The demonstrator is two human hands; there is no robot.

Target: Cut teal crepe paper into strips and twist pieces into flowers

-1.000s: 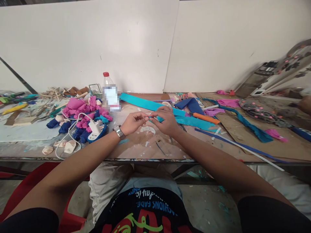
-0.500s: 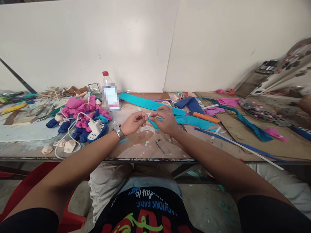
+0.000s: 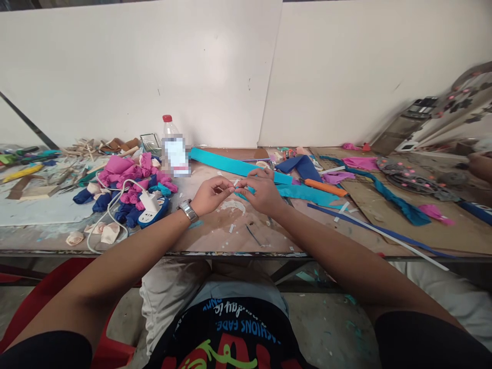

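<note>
Over the tabletop, my left hand (image 3: 210,197) and my right hand (image 3: 264,192) meet with thumbs and forefingers pinched together. A piece of turquoise crepe paper (image 3: 246,191) shows between them, mostly hidden under my right fingers. A small white strip (image 3: 236,183) sticks up where the fingertips meet; which hand grips it I cannot tell. Below the hands, a translucent white ring (image 3: 235,206) lies on the table. A longer turquoise crepe strip (image 3: 307,192) extends rightward from behind my right hand.
To the left lies a pile of pink and blue crumpled paper pieces (image 3: 123,171) beside a power strip (image 3: 154,212) with a white cord. Behind stands a red-capped bottle (image 3: 169,128). An orange utility knife (image 3: 326,187), a thin white stick (image 3: 395,240) and cardboard (image 3: 369,205) lie rightward.
My fingertips have shifted slightly around the turquoise paper, and the white strip between them shows more clearly. Less of the turquoise paper hangs below my right hand.
</note>
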